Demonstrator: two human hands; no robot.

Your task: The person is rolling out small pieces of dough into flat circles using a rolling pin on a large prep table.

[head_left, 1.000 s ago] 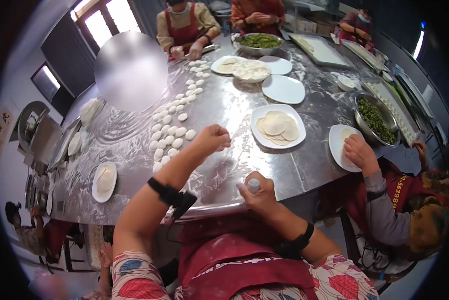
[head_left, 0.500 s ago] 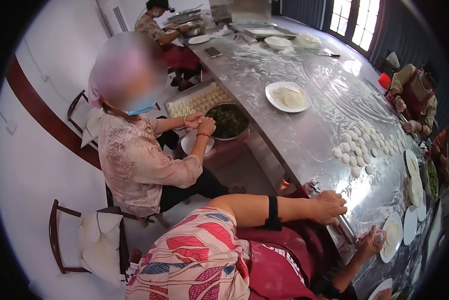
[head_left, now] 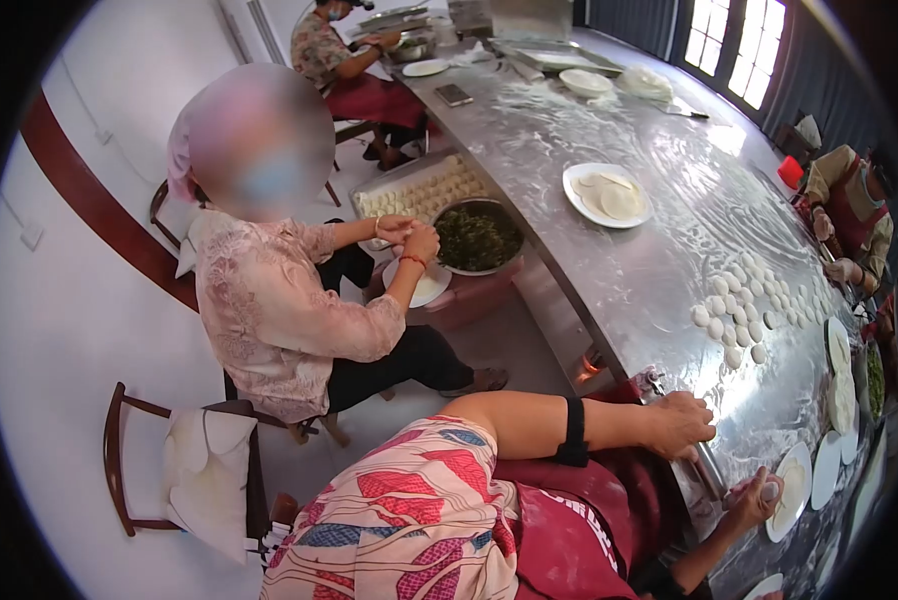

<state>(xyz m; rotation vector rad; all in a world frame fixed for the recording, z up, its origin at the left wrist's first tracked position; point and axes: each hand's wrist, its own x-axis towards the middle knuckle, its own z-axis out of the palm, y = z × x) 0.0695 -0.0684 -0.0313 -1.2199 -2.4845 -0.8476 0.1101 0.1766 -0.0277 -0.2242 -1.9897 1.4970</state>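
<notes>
My left hand (head_left: 681, 425) rests with curled fingers around a grey metal rolling pin (head_left: 709, 468) at the near edge of the table. Part of the pin is hidden beneath that hand. Closer to the plates, my right hand (head_left: 752, 507) holds a small round piece of dough (head_left: 770, 491). Just beyond it, a white plate (head_left: 795, 468) carries flat dough wrappers. Many small dough rounds (head_left: 740, 312) lie in a cluster on the floured metal table (head_left: 609, 270).
Left of me, a seated person (head_left: 289, 290) pinches something beside a bowl of chopped green filling (head_left: 479, 237) and a tray of dumplings (head_left: 419, 190). Another plate of wrappers (head_left: 607, 196) stands mid-table. Other people work at the far end (head_left: 334, 55) and the far right (head_left: 851, 215).
The whole scene has shifted right and slightly down in view. My left hand stays on the rolling pin and my right hand keeps the dough. The seated person's head has turned slightly.
</notes>
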